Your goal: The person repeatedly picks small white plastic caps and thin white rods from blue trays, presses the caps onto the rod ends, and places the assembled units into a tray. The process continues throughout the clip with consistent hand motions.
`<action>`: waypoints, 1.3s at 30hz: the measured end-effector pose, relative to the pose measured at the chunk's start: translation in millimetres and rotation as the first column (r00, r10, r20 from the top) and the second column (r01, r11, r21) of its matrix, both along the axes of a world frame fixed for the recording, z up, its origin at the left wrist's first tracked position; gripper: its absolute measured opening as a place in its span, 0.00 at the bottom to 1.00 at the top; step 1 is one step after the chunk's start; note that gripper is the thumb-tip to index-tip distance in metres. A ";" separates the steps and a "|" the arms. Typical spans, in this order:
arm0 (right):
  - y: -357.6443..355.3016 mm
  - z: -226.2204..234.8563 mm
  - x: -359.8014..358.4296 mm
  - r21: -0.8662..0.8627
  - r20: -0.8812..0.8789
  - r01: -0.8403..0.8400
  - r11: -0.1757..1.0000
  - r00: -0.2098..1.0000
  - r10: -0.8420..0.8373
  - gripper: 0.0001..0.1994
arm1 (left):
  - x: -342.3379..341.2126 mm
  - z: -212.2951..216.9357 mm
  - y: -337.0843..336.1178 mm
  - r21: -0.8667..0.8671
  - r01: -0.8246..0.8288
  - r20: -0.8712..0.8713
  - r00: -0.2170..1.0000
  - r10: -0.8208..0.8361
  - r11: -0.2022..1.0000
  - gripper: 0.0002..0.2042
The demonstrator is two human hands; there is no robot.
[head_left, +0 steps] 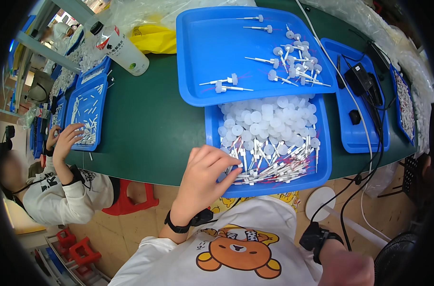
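Over the left side of the lower blue tray (324, 167), my left hand (202, 174) is closed in a pinch. A tiny white end shows at its thumb and fingertip; what it belongs to is too small to make out. Under and beside the fingers lie many thin white sticks (281, 169) with red wires. Behind them is a heap of translucent white plastic discs (262, 119). My right hand (348, 269) is low at the lower right, away from the trays and blurred, its fingers hidden. Both wrists wear black straps.
An upper blue tray (217, 52) overlaps the lower one and holds several sticks fitted with discs (298, 62). A bottle (124, 52) stands left of it. To the right, a blue tray (353, 138) holds black adapters and cables. Another person (66, 186) works at trays on the left.
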State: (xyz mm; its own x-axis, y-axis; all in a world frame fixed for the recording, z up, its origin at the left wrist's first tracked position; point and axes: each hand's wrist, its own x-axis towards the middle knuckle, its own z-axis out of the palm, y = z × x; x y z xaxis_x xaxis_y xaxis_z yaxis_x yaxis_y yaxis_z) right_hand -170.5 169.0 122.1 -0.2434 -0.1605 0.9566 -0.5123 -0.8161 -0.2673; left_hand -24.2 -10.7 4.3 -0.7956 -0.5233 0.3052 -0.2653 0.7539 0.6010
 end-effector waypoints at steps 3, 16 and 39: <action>24.0 -19.9 -17.9 0.658 -0.231 0.252 0.710 0.964 -0.129 0.07 | 0.9 2.0 -0.7 -0.005 0.061 0.059 0.996 -0.061 0.998 0.07; -27.8 -85.6 -8.6 0.847 -0.383 0.388 0.363 0.919 -0.089 0.12 | -1.5 20.4 -1.4 0.042 0.165 0.104 0.980 -0.168 0.985 0.06; -14.0 -79.6 -10.7 0.879 -0.033 0.149 0.453 0.966 -0.256 0.17 | -26.6 -1.9 -20.3 -0.113 -0.245 0.036 0.968 0.250 0.963 0.16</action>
State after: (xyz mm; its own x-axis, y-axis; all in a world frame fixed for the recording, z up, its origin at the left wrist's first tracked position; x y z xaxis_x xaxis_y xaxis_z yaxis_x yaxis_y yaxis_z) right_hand -181.3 155.0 42.6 -0.4600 -0.8274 0.3222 -0.5609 -0.0105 -0.8278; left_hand -50.9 -31.1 2.4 -0.6611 -0.6723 0.3330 -0.4790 0.7199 0.5023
